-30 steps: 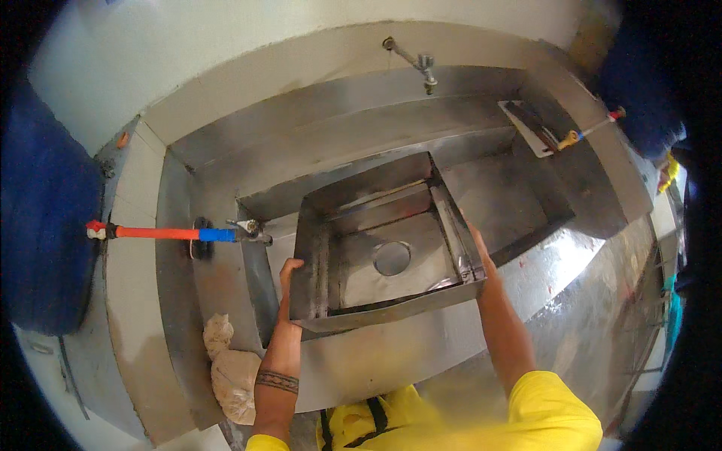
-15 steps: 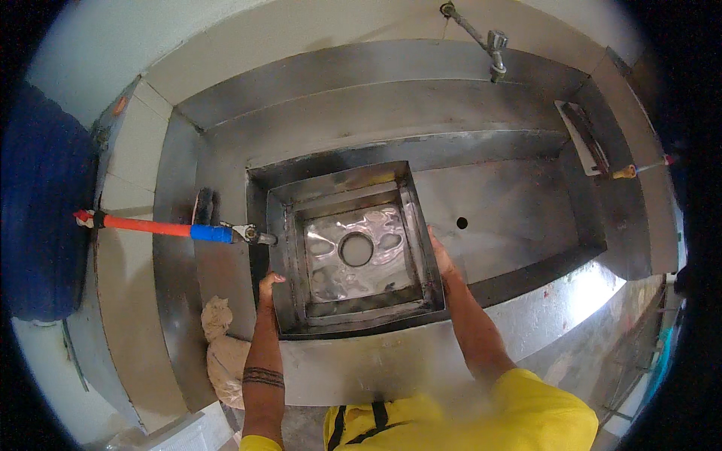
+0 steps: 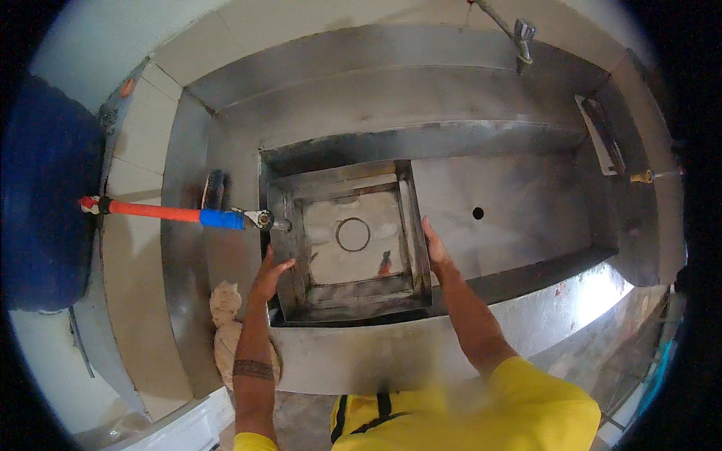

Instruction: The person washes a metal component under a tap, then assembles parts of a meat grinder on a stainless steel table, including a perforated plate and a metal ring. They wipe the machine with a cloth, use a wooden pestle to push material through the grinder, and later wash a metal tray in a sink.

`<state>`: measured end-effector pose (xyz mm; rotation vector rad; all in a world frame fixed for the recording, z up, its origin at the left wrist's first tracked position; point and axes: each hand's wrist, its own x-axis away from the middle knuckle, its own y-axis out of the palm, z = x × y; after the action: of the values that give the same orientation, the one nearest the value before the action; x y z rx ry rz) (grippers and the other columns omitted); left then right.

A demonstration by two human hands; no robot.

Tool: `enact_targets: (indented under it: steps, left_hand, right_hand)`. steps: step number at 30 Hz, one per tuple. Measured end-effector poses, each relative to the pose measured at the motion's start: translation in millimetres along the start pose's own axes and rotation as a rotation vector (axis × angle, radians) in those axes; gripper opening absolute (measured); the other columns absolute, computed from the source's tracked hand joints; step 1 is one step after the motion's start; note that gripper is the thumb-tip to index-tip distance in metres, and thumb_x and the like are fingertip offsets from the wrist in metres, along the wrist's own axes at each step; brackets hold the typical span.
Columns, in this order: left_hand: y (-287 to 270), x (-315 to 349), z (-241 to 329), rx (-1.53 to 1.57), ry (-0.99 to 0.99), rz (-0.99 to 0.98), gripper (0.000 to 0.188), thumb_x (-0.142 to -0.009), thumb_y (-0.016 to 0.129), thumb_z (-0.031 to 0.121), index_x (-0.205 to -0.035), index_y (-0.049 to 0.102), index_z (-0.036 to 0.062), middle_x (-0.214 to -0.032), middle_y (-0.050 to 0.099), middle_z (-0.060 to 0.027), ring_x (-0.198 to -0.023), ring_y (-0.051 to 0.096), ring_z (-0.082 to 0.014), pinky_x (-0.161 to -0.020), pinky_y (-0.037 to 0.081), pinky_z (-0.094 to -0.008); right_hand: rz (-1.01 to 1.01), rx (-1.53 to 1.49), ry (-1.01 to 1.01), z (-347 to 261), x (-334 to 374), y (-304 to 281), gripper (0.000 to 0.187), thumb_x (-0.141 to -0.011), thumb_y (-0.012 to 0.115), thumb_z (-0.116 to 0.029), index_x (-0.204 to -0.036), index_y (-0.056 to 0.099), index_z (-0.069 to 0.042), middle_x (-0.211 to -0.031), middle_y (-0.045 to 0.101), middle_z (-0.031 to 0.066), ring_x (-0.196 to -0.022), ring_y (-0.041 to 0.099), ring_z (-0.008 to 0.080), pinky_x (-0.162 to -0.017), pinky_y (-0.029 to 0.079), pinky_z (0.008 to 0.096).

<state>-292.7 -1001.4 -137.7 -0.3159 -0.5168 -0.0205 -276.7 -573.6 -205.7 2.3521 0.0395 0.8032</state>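
A square metal pan point(image 3: 359, 304) with stepped walls sits inside the steel sink, toward its left end. A round ring marks the middle of its pale bottom, and a small reddish patch shows near the bottom's right side. My left hand point(image 3: 269, 279) grips the pan's left wall, thumb at the rim and fingers along the outside. Against the outer right wall presses my right hand point(image 3: 437, 251), its fingers pointing away from me. The pan is held between both hands. Parts of the fingers on the outer walls are hidden.
An orange pipe with a blue band and tap point(image 3: 226, 218) reaches over the pan's left edge. Behind it lies a dark brush-like object point(image 3: 214, 189). A beige cloth point(image 3: 226, 304) hangs near my left forearm. The sink basin point(image 3: 519, 203) has a drain hole; a wall faucet point(image 3: 524, 41) stands beyond.
The pan has shifted slightly left within the sink, and its bottom looks paler and less shiny. My left hand's fingers now reach farther along the wall. The whole view has moved a little.
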Motion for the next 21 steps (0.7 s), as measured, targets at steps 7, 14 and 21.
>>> enact_targets:
  steps: [7,14,21]
  left_hand:
    - [-38,107,191,-0.541,0.842,0.239,0.047,-0.081,0.080,0.010,-0.125,0.064,0.0036,-0.118,0.069,-0.0160,-0.105,0.066,-0.0297,-0.095,0.050,-0.0423]
    - [8,71,271,-0.587,0.723,-0.021,0.044,-0.083,0.078,0.009,-0.124,0.064,0.0014,-0.133,0.063,-0.0185,-0.126,0.059,-0.0299,-0.109,0.043,-0.0374]
    - [35,109,207,-0.547,0.872,0.215,0.047,-0.091,0.062,0.000,-0.137,0.055,0.0081,-0.154,0.042,-0.0164,-0.141,0.043,-0.0317,-0.114,0.036,-0.0410]
  right_hand:
    - [-0.014,0.395,-0.179,-24,-1,3,0.083,-0.098,0.054,-0.056,-0.157,0.023,-0.007,-0.146,0.048,0.0124,-0.131,0.048,0.0275,-0.110,0.037,0.0414]
    - [0.063,0.617,-0.035,-31,22,23,0.108,-0.081,0.079,-0.049,-0.158,0.016,-0.006,-0.146,0.046,0.0200,-0.132,0.046,0.0311,-0.108,0.038,0.0431]
    - [0.157,0.315,0.042,10,59,21,0.090,-0.084,0.076,-0.039,-0.153,0.028,-0.009,-0.133,0.055,0.0137,-0.124,0.052,0.0281,-0.098,0.046,0.0446]
